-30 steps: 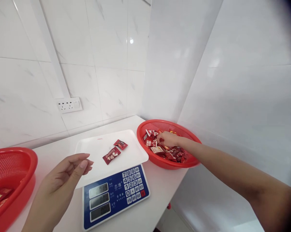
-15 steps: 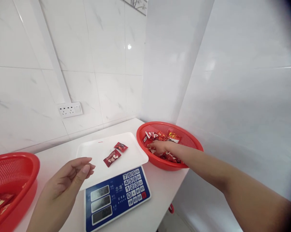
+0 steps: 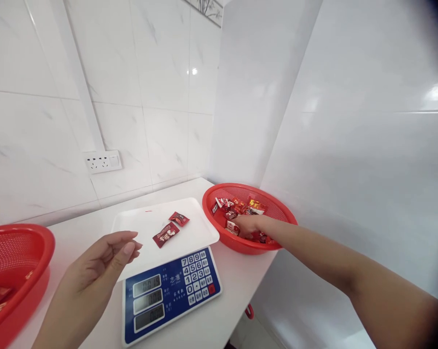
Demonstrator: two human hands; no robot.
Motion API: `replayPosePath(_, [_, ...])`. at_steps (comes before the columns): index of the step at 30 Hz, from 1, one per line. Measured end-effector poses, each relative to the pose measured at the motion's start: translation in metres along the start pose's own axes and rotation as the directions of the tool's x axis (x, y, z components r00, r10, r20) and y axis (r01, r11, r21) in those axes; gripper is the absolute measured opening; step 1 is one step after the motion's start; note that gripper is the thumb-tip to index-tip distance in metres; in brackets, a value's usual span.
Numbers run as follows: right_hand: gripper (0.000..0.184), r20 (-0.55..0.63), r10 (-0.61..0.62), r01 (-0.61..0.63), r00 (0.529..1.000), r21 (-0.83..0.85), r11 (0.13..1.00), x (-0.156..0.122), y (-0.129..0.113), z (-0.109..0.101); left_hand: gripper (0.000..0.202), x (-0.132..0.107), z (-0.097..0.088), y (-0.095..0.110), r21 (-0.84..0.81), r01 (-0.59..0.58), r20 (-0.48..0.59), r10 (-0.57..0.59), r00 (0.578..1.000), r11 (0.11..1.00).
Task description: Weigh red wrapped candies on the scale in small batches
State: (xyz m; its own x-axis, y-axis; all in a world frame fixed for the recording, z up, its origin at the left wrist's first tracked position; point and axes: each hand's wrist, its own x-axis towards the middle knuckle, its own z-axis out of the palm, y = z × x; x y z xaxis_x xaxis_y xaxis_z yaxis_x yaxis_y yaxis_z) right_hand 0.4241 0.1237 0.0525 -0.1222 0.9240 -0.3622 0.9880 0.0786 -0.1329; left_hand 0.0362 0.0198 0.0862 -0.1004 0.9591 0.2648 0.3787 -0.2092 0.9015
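Observation:
My left hand (image 3: 108,259) hovers over the near left part of the scale's white tray (image 3: 132,220). Its fingers are loosely curled, with a gap by the thumb and nothing held. Two small red packets, a flat one (image 3: 166,235) and a smaller one (image 3: 179,219), lie on the tray. At the right, my right hand (image 3: 248,225) reaches down into a red plastic basket (image 3: 284,213) among small wrapped packets (image 3: 241,206). Its fingertips are hidden there, beside a red and white packet (image 3: 232,228), so I cannot tell whether they grip anything.
The scale's blue panel (image 3: 173,291) has a keypad and three displays. Another red basket (image 3: 40,252) with red packets stands at the left edge. A white table (image 3: 219,300) carries everything. Tiled walls with a socket (image 3: 102,161) rise behind, and a smooth wall (image 3: 350,169) at the right.
My right hand has shifted within the basket and sunk deeper among the packets. My left hand stays over the tray, and the view has moved slightly.

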Motion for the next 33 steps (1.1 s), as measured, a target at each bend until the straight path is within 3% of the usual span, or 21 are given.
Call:
replayPosePath(5, [0.014,-0.057,0.024,-0.028,0.998,-0.067,0.997,0.008,-0.001,0.007,0.045,-0.002,-0.002,0.009,0.024,0.002,-0.008,-0.001,1.000,1.000])
replayPosePath(10, [0.015,-0.152,0.010,-0.017,0.988,-0.043,0.999,0.009,0.012,-0.007,0.045,-0.003,-0.003,0.010,0.000,-0.010,-0.005,0.010,1.000,1.000])
replayPosePath(20, [0.044,0.020,-0.038,0.036,0.999,0.111,0.993,-0.003,0.002,0.008,0.039,-0.004,-0.007,0.007,0.003,-0.022,0.033,0.022,0.999,1.000])
replayPosePath(29, [0.043,0.077,0.044,-0.052,0.996,0.097,0.994,0.005,0.012,0.006,0.039,-0.006,-0.007,0.010,0.063,-0.035,0.060,0.031,0.998,0.997])
replayPosePath(33, [0.030,0.044,0.063,-0.066,0.997,0.055,0.996,0.017,0.018,0.006,0.038,-0.006,-0.009,0.011,0.101,-0.037,0.051,0.032,0.998,0.994])
